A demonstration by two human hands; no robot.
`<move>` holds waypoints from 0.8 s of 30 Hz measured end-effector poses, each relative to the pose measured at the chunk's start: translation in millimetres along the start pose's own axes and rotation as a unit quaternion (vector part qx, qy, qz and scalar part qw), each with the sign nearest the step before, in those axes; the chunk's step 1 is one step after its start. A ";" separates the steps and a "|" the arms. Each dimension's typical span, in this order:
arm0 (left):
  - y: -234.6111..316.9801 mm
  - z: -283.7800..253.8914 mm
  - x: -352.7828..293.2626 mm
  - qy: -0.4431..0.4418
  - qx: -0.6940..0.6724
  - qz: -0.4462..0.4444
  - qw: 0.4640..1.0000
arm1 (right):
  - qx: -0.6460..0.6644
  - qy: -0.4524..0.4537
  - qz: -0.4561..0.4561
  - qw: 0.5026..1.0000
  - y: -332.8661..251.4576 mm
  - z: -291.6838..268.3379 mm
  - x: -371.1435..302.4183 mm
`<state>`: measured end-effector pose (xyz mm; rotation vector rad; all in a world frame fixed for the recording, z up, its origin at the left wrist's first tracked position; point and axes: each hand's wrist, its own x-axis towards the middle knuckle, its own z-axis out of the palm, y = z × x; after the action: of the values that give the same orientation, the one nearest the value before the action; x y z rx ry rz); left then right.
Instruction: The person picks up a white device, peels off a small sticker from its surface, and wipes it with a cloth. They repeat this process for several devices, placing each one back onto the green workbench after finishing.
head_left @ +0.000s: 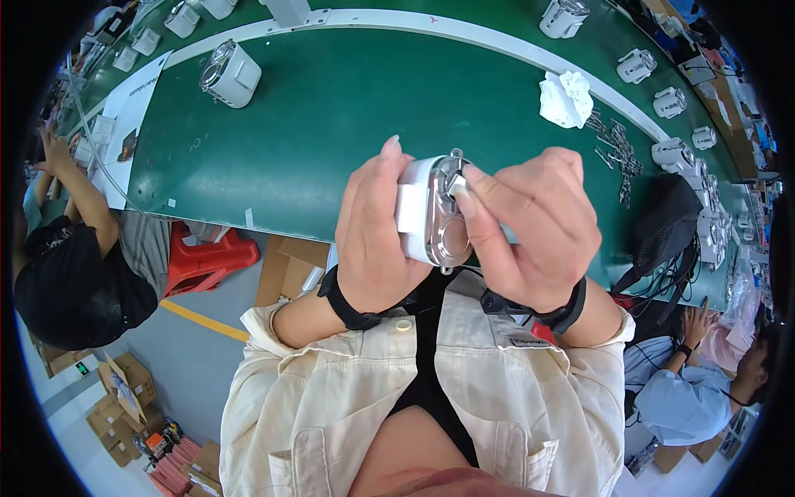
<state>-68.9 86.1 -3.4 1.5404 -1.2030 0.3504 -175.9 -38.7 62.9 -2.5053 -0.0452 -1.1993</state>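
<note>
Above the near edge of the green table, my left hand [368, 236] is closed around a white housing [411, 211] with rounded edges. Its shiny, clear-looking front is turned to the right, and small metal latches stick out at its top and bottom ends. My right hand [538, 228] pinches a small whitish piece [457, 190] between thumb and forefinger, against the upper part of that front. The fingertips partly cover the piece, so its exact kind cannot be made out.
A similar white housing [234, 76] stands at the far left of the green table [331, 99]. Crumpled white tissue [566, 99] and loose metal clips [617, 153] lie right, near a black bag [667, 215]. A red stool [207, 261] is left; a co-worker sits on each side.
</note>
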 end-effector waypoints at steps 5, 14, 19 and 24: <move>-10.0 -1.4 4.5 0.015 0.125 0.110 0.986 | -0.142 -0.060 -0.045 0.987 -15.3 -6.5 2.3; -4.2 -3.6 -2.8 -0.010 -0.046 0.007 0.999 | 0.076 -0.078 0.054 0.993 4.2 -15.3 8.3; 0.2 -2.4 -1.1 -0.037 -0.059 -0.004 0.998 | 0.447 -0.064 0.331 0.828 1.8 8.3 0.1; -10.8 -1.9 -11.9 -0.042 -0.055 0.032 0.997 | 0.613 -0.136 0.356 0.692 7.1 8.0 -8.2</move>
<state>-64.6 92.5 -17.6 1.4356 -1.3191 0.2585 -173.8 -41.7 49.9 -1.2060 0.0429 -0.2116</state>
